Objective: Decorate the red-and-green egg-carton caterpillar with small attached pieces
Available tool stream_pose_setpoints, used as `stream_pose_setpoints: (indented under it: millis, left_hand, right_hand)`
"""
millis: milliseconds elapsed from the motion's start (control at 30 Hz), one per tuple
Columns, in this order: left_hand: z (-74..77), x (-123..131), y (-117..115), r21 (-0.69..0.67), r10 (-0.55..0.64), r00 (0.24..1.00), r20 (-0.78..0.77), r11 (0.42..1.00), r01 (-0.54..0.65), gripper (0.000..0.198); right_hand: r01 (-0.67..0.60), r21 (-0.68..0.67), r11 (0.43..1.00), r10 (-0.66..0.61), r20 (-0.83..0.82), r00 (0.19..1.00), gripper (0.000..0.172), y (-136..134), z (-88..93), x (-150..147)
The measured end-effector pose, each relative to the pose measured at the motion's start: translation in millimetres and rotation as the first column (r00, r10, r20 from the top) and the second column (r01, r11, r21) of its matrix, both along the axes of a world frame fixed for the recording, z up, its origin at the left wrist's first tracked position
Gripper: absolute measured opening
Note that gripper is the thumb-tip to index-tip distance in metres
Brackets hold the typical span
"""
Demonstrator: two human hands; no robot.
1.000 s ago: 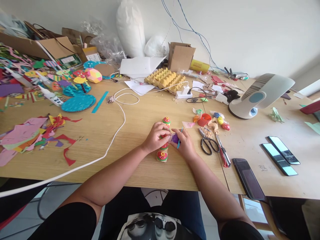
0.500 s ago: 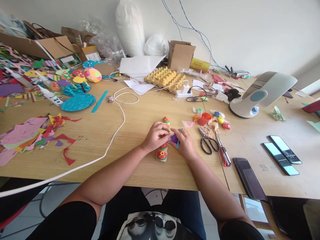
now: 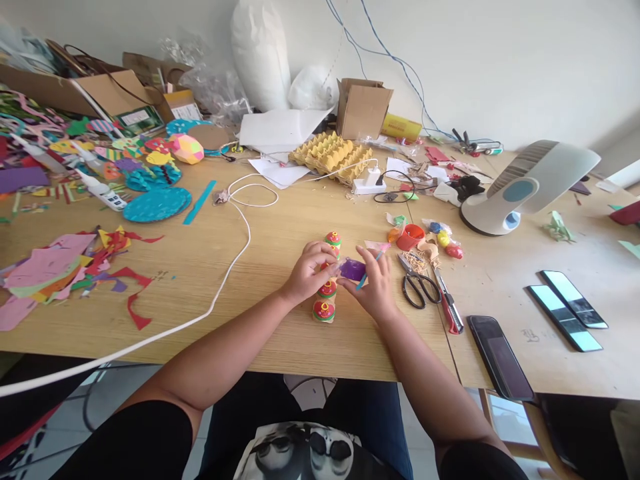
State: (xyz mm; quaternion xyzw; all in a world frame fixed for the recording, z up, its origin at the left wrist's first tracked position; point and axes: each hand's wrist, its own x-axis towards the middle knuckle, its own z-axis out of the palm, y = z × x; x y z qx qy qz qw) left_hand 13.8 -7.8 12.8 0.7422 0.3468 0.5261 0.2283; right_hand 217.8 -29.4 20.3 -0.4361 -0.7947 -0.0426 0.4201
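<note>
A small purple packet (image 3: 353, 269), apparently in clear wrap, lies between my two hands. My left hand (image 3: 311, 272) is closed in a pinch at its left end, above a row of red-and-green decorated pieces; what the fingertips hold is too small to make out. In my right hand (image 3: 376, 283) a thin blue stick (image 3: 369, 271) slants between thumb and fingers, and the packet's right side rests against that hand. The row of decorated pieces (image 3: 324, 310), each with a yellow loop shape on red, stands on the table, its middle partly hidden by my left fingers.
Right of my hands lie black-handled scissors (image 3: 421, 291), a red utility knife (image 3: 450, 307), a red cup (image 3: 410, 237) and wrapped clay lumps (image 3: 443, 239). Phones (image 3: 500, 357) and a white fan (image 3: 515, 193) are further right. A white cable (image 3: 220, 303) crosses the left side, near paper scraps (image 3: 47, 267).
My right fingers have lifted and spread, so more of the purple packet shows. The blue stick has tilted to a stronger slant. My left hand is almost where it was.
</note>
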Motion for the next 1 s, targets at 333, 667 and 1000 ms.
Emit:
stream_pose_setpoints:
  millis: [333,667,1000]
  left_hand:
    - [11.5,6,-10,0.18,0.026,0.999,-0.029,0.983,-0.021,0.01]
    - [12.2,6,-11,0.214,-0.007,0.988,-0.154,0.976,0.04,0.009]
    - [11.9,7,-13,0.223,-0.014,0.991,-0.131,0.974,0.043,0.006]
  right_hand:
    - [-0.166,-0.095,0.982,0.156,-0.107,0.982,0.021,-6,-2.4,-8]
    - [-0.188,-0.173,0.967,0.147,-0.224,0.964,0.026,-8,2.3,-11]
    - [-0.147,-0.089,0.985,0.143,-0.057,0.988,0.026,-11,5.7,-12]
